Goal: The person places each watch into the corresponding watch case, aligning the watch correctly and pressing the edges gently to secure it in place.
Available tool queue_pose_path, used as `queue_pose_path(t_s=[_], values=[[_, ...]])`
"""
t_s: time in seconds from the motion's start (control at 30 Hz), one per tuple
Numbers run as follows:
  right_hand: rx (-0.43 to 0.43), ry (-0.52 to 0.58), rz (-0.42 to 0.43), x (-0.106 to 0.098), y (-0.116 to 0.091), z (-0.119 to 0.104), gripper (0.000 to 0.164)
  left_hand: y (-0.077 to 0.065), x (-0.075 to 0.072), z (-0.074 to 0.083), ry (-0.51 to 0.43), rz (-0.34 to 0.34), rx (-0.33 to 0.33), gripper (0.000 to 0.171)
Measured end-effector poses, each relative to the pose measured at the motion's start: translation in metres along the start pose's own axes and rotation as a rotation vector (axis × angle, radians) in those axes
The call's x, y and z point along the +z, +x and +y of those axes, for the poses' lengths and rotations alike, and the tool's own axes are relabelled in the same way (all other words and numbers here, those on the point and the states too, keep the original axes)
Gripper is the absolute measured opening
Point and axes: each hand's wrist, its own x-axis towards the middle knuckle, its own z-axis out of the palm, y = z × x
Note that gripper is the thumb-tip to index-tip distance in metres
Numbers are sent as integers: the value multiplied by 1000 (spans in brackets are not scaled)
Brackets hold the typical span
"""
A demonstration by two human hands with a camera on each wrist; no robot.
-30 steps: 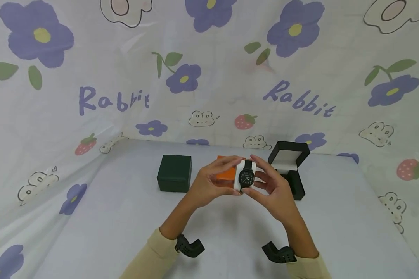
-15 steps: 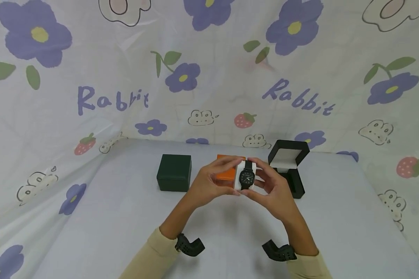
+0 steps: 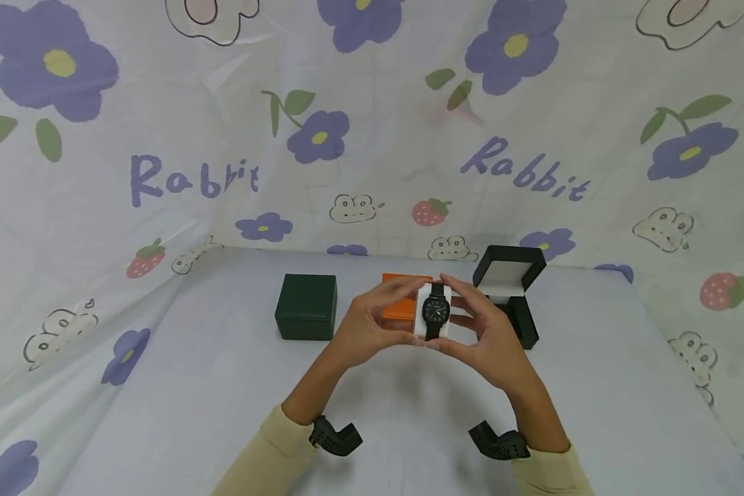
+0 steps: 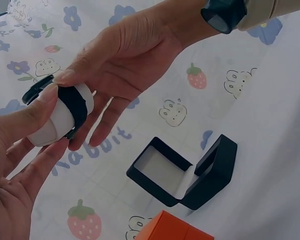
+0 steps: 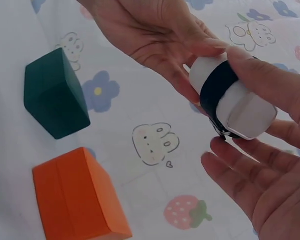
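Note:
A black wristwatch with a dark dial and strap is wrapped around a white cushion, its face turned up toward the head camera. Both hands hold the cushion at its ends, raised over the table. My left hand grips the left end between thumb and fingers. On the opposite end, my right hand pinches with the thumb below and fingertips above. In the right wrist view the strap circles the cushion's middle, with a metal buckle underneath. The two thumb tips nearly meet along the near side.
A black watch box stands with its lid up behind my right hand, pale lining showing. An orange box is partly hidden behind my left hand. Farther left sits a closed dark green box. Behind the white table hangs a flowered cloth.
The watch on its cushion has turned slightly so that it stands straighter in the head view. Both hands keep their hold almost in place; the head view has shifted a little.

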Motion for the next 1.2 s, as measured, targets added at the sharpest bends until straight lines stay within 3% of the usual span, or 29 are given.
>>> queue_pose_path(t_s=[0.37, 0.8, 0.97, 1.2], values=[[-49, -58, -21, -3, 1, 0, 90, -2, -1, 2, 27, 7, -66, 81], [-43, -109, -46, -6, 6, 1, 90, 0, -3, 1, 8, 30, -60, 81], [-45, -161, -31, -9, 1, -2, 97, 0, 2, -3, -27, 31, -57, 81], [-48, -168, -17, -15, -4, -1, 92, 0, 10, -6, -36, 29, -63, 83]])
